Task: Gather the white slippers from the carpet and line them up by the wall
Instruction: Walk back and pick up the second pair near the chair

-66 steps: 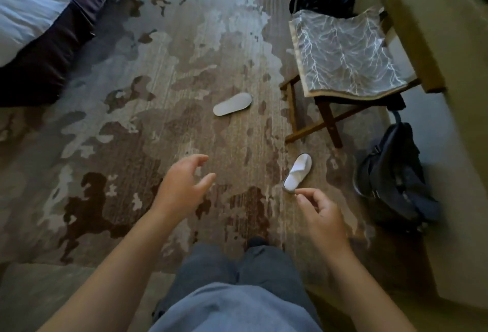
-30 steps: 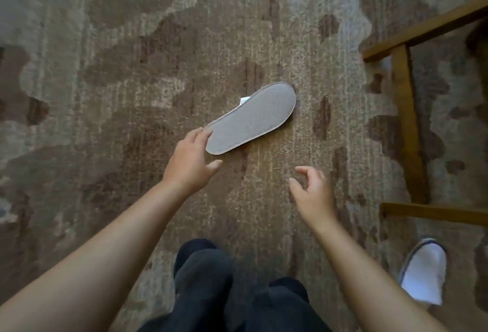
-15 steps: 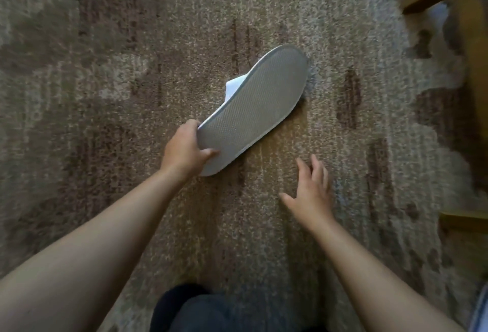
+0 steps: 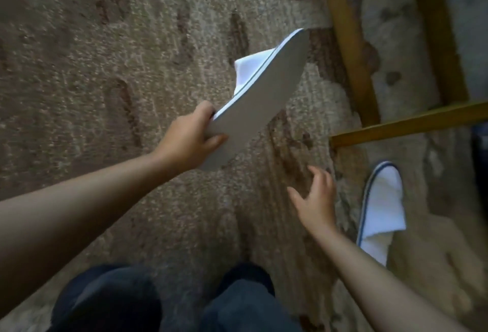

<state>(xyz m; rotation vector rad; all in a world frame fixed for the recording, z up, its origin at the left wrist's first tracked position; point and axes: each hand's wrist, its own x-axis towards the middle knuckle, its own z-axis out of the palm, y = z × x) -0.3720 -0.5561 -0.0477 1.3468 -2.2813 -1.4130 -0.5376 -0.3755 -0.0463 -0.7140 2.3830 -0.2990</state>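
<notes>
- The left hand (image 4: 188, 138) grips one white slipper (image 4: 260, 99) at its heel end, thumb pressed on the grey sole and the other fingers curled round the far edge.
- That slipper is lifted off the carpet (image 4: 105, 73), sole turned up toward the camera, toe pointing up and to the right; a fold of its white upper shows along the left edge.
- Its toe reaches near the wooden legs of a chair (image 4: 351, 67), though whether they touch cannot be told.
- The right hand (image 4: 315, 197) holds nothing; its fingers are spread and slightly bent, palm down above the carpet.
- A second white slipper (image 4: 380, 207) lies on the carpet just to the right of the right hand, upper side up, its dark-trimmed toe pointing toward the chair's lower rail (image 4: 412, 124).
- The person's dark trouser legs (image 4: 237, 305) fill the bottom of the view, between the two forearms.
- The picture is a little blurred.
</notes>
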